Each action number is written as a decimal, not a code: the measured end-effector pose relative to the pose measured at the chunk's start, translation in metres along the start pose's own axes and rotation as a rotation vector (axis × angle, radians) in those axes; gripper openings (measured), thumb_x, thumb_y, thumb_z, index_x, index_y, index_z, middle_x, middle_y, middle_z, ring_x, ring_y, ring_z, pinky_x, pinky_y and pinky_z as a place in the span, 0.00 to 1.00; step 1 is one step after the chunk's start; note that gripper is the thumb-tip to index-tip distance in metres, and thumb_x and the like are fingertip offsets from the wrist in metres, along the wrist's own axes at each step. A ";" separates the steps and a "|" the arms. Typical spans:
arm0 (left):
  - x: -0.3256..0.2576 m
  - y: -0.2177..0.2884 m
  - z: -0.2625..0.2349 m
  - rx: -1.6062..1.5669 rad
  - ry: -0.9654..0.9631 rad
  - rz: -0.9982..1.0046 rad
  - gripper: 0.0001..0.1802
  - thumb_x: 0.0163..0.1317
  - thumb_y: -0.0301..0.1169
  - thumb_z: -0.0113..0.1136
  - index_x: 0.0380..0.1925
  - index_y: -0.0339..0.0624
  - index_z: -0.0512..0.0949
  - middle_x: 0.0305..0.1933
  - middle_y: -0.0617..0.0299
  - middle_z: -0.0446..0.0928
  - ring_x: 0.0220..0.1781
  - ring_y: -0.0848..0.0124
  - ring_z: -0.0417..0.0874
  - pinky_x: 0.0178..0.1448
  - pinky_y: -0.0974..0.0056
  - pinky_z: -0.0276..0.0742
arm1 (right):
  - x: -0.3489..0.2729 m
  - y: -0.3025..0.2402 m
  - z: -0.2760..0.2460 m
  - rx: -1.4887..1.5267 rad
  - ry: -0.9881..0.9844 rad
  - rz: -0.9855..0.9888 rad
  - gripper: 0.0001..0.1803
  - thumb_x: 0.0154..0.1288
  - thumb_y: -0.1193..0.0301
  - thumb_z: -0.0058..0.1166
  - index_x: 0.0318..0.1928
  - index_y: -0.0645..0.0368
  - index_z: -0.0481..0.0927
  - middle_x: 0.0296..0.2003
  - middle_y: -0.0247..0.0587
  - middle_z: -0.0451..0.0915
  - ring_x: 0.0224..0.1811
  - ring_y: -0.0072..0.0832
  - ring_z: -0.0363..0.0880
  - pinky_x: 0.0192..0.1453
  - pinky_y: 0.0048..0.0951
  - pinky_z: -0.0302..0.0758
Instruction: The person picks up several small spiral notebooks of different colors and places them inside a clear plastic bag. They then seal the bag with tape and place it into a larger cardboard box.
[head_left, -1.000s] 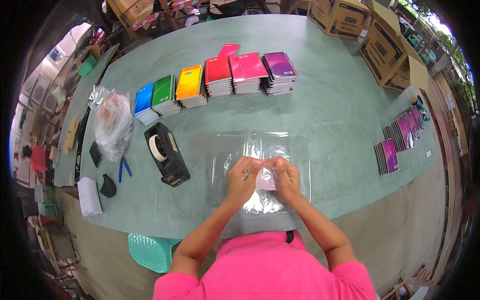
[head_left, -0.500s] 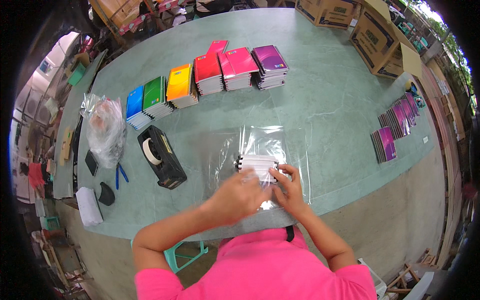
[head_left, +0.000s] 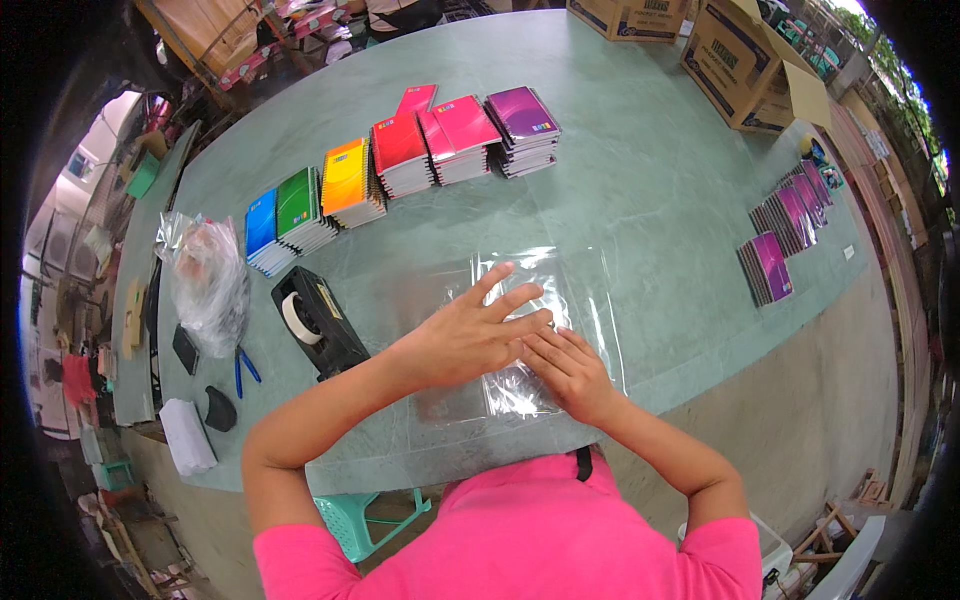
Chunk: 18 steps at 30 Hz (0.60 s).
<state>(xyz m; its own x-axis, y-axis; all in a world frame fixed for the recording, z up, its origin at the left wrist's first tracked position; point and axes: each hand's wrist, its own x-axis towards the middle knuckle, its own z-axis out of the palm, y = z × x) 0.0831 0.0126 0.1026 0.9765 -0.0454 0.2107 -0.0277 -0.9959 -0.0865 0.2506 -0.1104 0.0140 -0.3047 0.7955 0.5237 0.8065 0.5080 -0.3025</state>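
Note:
My left hand (head_left: 475, 335) is over the clear plastic sheet (head_left: 515, 400), its fingers spread apart. My right hand (head_left: 573, 372) lies lower and to the right, fingers stretched out and side by side, their tips meeting the left hand's fingers. Both hands press or hover over the middle of the shiny plastic, which lies on the green table (head_left: 400, 250). Whatever lies beneath the palms is hidden. To the left stands a black tape dispenser (head_left: 338, 340) with a roll of tape (head_left: 300, 318).
Beyond the hands are notebook stacks: blue (head_left: 261, 222), green (head_left: 298, 203), yellow (head_left: 346, 170), red (head_left: 400, 142), pink (head_left: 464, 125) and purple (head_left: 523, 112). Purple notebook bundles (head_left: 768, 265) sit right. A plastic bag (head_left: 208, 280) and blue-handled pliers (head_left: 245, 372) lie left; cardboard boxes (head_left: 740, 65) stand far right.
The small notebook stack seen between my hands is now out of sight beneath them. My left hand has spread its fingers and moved up; the right hand's fingers have straightened.

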 end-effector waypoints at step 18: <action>-0.011 -0.003 -0.006 -1.016 0.096 -0.827 0.20 0.46 0.25 0.65 0.42 0.41 0.73 0.42 0.54 0.76 0.44 0.69 0.77 0.50 0.61 0.71 | 0.008 -0.010 -0.006 -0.048 0.039 0.021 0.17 0.49 0.71 0.54 0.43 0.43 0.78 0.39 0.32 0.71 0.45 0.34 0.67 0.50 0.37 0.63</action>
<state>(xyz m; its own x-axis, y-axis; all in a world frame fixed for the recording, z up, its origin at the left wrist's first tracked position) 0.0707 0.0153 0.1062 0.7645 0.6395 -0.0809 0.3790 -0.3444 0.8589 0.2433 -0.1107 0.0262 -0.2681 0.7918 0.5488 0.8361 0.4742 -0.2758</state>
